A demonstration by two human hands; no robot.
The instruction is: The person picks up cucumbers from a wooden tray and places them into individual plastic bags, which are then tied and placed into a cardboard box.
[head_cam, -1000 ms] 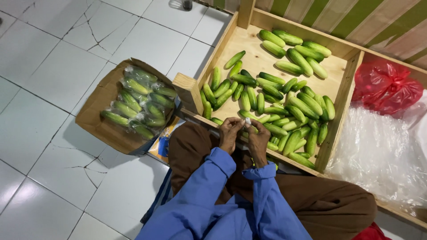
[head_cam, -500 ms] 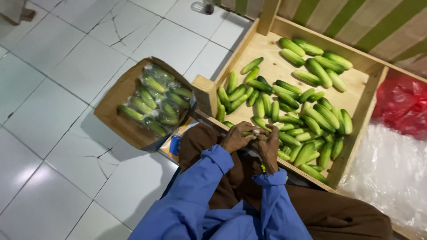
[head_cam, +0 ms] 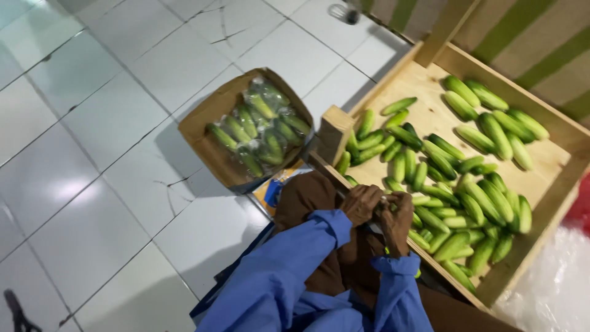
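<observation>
Both hands, left hand (head_cam: pixel 362 203) and right hand (head_cam: pixel 398 222), meet just beside the cucumbers (head_cam: pixel 458 184).

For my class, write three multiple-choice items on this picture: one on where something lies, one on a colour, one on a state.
1. Where is the cardboard box with the wrapped cucumbers?
A. On the tiled floor beside the wooden crate
B. Inside the wooden crate
C. On the person's lap

2. What colour are the person's sleeves?
A. Red
B. Blue
C. White

3. How do the left hand and right hand stand?
A. Spread wide apart on the floor
B. Both deep in the cardboard box
C. Close together at the near edge of the wooden crate

Answers:
1 A: the box sits on the white tiles, left of the crate.
2 B: both sleeves are blue.
3 C: the hands meet over the crate's near rim, beside the loose cucumbers.
</observation>
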